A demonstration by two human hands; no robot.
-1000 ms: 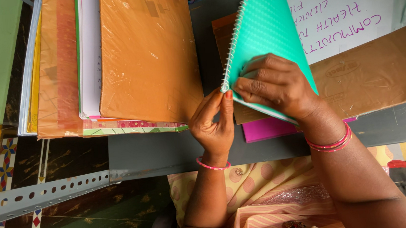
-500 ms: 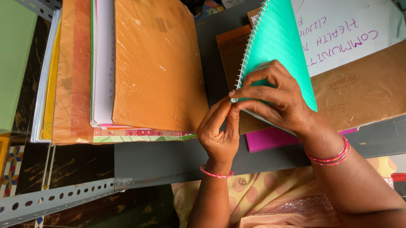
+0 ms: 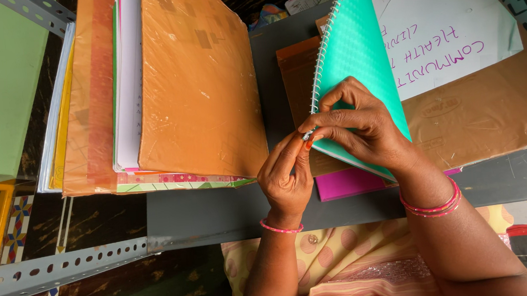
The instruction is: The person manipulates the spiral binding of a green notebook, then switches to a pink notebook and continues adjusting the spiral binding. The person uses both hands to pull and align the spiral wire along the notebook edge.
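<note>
A teal spiral-bound notebook stands nearly on edge on a grey metal shelf, its wire spine facing left. My right hand wraps around the notebook's lower edge, thumb and forefinger pinched at the bottom end of the spiral. My left hand reaches up from below, and its fingertips meet the right hand's at that same wire end. Both wrists wear pink bangles. What lies exactly between the fingertips is too small to make out.
Left of the hands, a stack of orange-brown covered books and files leans on the shelf. Behind the notebook lie a brown-covered book with a white handwritten sheet and a magenta folder. A perforated steel rail runs at lower left.
The notebook has tipped more upright. My right hand has shifted from flat on the cover to a pinch at the spiral's lower end, and the left fingertips have come up to meet it.
</note>
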